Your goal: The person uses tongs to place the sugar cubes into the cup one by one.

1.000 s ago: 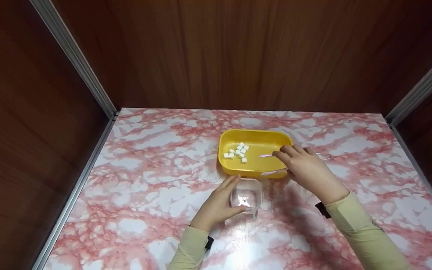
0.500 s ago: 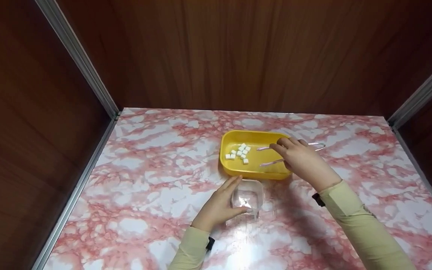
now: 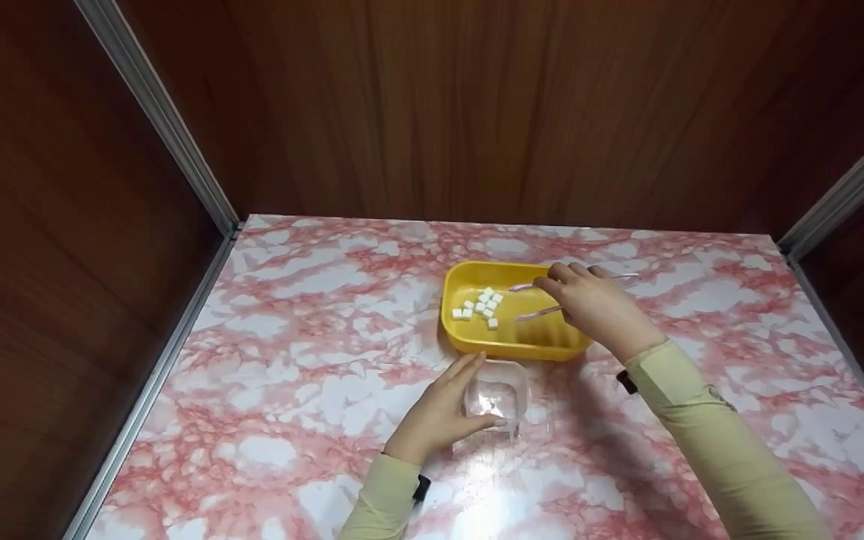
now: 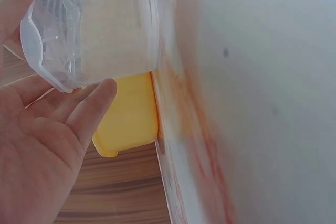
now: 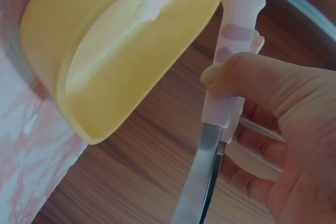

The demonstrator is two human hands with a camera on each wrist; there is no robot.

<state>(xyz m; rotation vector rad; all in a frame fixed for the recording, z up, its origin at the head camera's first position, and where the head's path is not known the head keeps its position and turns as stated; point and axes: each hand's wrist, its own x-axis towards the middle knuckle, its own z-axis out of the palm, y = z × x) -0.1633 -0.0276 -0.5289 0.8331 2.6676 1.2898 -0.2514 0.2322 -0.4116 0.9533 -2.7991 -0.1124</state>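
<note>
1. Since the earlier frames, the right hand [image 3: 601, 307] has moved farther from the person and slightly left, carrying the tongs [image 5: 216, 111] with it; their pink ends now show over the yellow box [image 3: 511, 349], well inside its near rim.
2. The left hand [image 3: 439, 416] has stayed beside the clear container [image 4: 113, 24], and the white cubes [image 3: 485, 304] lie as they did.
3. Right grip: thumb and fingers pinch the tongs, whose ends stand apart with nothing between them.
4. Left grip: thumb on one side and fingers on the other, holding the clear container, which sits on the counter [image 3: 312, 375] just in front of the yellow box.
5. The cubes rest in the left part of the yellow box, near the tongs' ends but not touching them.
6. For the work in hand, I judge the tongs better placed beside the cubes, though their height above the box floor is hard to tell.
</note>
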